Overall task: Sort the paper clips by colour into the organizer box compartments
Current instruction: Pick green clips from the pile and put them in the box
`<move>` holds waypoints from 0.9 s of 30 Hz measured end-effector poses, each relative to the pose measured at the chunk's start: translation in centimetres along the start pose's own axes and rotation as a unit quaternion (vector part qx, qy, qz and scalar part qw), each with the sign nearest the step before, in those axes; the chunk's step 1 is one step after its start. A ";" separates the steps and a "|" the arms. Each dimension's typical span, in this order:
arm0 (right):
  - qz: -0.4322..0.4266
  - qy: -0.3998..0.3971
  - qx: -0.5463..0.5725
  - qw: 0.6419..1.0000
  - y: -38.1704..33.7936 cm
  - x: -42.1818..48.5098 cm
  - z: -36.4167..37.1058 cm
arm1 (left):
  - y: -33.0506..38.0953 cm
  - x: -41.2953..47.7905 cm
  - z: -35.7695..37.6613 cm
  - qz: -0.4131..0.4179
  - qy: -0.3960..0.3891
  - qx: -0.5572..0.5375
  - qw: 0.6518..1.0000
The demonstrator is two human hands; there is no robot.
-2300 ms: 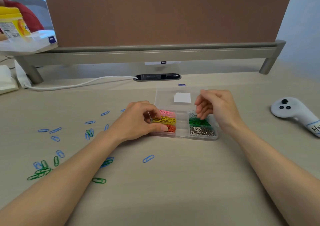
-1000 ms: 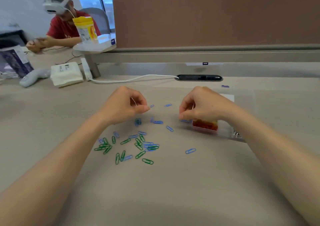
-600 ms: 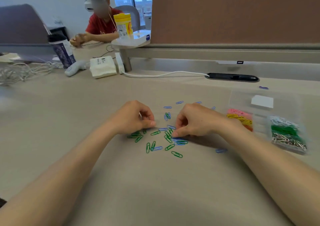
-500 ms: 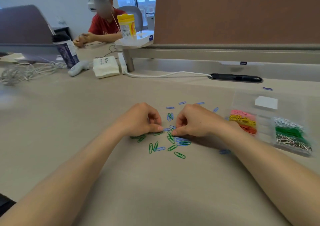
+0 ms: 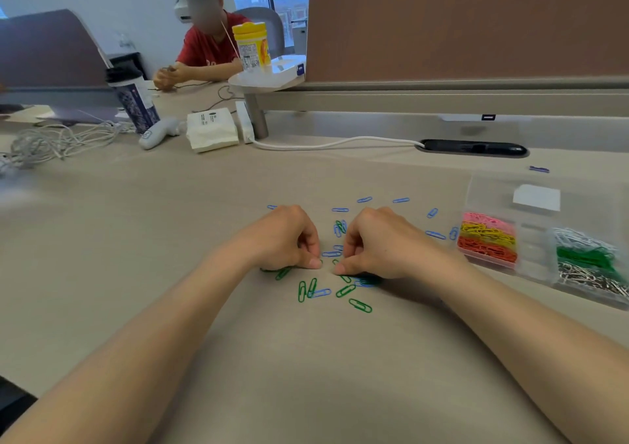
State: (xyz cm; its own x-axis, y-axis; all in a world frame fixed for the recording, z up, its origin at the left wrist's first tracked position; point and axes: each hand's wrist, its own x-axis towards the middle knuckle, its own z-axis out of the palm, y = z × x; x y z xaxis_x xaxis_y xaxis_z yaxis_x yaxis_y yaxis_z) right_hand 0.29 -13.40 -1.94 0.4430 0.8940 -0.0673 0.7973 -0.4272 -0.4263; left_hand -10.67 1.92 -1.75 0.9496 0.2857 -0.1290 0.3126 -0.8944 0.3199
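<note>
Loose green paper clips (image 5: 360, 305) and blue paper clips (image 5: 340, 210) lie scattered mid-desk. My left hand (image 5: 286, 239) has its fingers curled, thumb and fingertips down on green clips at the pile's left side. My right hand (image 5: 377, 243) is curled the same way, pinching at a green clip, with more clips under its palm. The clear organizer box (image 5: 532, 249) sits to the right, lid open. Its compartments hold pink clips (image 5: 486, 219), yellow clips (image 5: 486, 231), orange clips (image 5: 486, 249), white clips (image 5: 578, 237), green clips (image 5: 585, 256) and silver clips (image 5: 592, 278).
A white cable (image 5: 340, 142) runs to a black desk port (image 5: 473, 147) at the back. A napkin pack (image 5: 211, 129), a white controller (image 5: 158, 134), a cup (image 5: 134, 100) and tangled cords (image 5: 51, 140) stand far left. Another person (image 5: 207, 49) sits beyond. A brown divider (image 5: 476, 25) closes the back.
Both hands left the organizer box and moved left to the loose pile. In the last half second they drew closer together and pressed down onto the clips.
</note>
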 end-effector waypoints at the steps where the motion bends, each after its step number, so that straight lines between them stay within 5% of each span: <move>1: -0.002 -0.006 0.000 1.000 -0.1 -0.1 0.0 | 0.1 0.1 0.0 0.004 -0.007 0.015 1.000; 9: -0.011 -0.014 -0.053 0.998 -0.2 -0.3 -0.1 | 0.4 2.4 -1.0 0.041 0.123 -0.031 0.991; 27: 0.029 -0.023 0.132 0.991 3.2 0.0 -2.2 | -0.2 5.5 0.1 0.059 0.081 0.004 0.995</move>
State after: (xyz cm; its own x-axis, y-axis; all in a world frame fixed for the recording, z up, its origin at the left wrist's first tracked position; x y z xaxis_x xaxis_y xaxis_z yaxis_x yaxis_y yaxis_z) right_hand 3.74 -15.05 -1.29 0.4604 0.8770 -0.1377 0.6339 -0.4334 -0.6406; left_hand -5.47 3.65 -2.63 0.9712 0.2297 0.0625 0.1989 -0.9273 0.3172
